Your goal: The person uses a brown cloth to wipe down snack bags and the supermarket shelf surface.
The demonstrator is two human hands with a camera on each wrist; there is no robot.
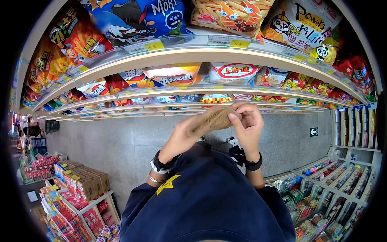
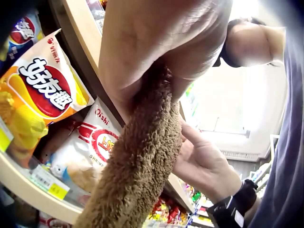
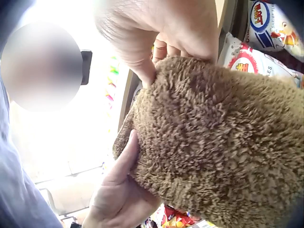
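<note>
A brown fluffy cloth point(image 1: 213, 120) stretches between my two hands in front of my chest, its pile thick and short. My left hand point(image 1: 182, 136) grips one end of it. In the right wrist view the left thumb point(image 3: 124, 159) lies along the cloth's edge, with the palm beneath. My right hand point(image 1: 249, 126) pinches the other end between thumb and fingers. The right wrist view shows that right hand point(image 3: 164, 31) at the top edge of the fluffy fabric, its curled fingers partly hidden behind it. In the left wrist view the cloth point(image 2: 142, 156) hangs down from the left hand point(image 2: 164, 38).
Snack shelves point(image 1: 173, 56) curve across the front, loaded with chip bags point(image 1: 236, 73). Cartons point(image 1: 90, 181) and red packets stand on a display at the lower left. Divided racks point(image 1: 330, 185) of small goods are at the right. Grey floor point(image 1: 133, 141) lies below.
</note>
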